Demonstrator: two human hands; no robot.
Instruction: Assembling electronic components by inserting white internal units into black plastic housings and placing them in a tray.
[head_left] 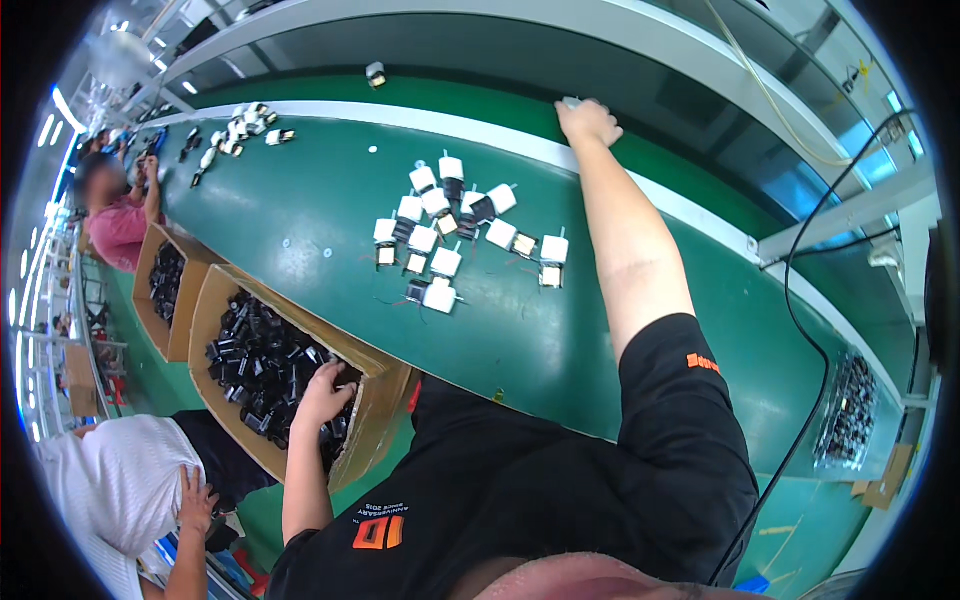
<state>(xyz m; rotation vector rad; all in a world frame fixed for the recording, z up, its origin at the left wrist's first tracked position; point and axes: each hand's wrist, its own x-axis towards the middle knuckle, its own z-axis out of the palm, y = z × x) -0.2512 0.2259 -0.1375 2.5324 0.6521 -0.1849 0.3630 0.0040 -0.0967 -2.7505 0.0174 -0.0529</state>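
A: Layout, from the green workbench [310, 190]?
B: A cardboard box [375, 420] stands at its near edge. The left hand [325, 395] is inside that box; the right hand [590, 122] is beyond the bench's far rail [720, 228].
A: Fingers?
B: Curled. The right meet a pale part [572, 102]; neither grip can be confirmed.
A: Parts?
B: White-bodied motors [435, 202] lie mid-bench, shafts variously aligned. Black plastic housings [255, 350], axes mixed, lie off the near edge, nearest the left fingers.
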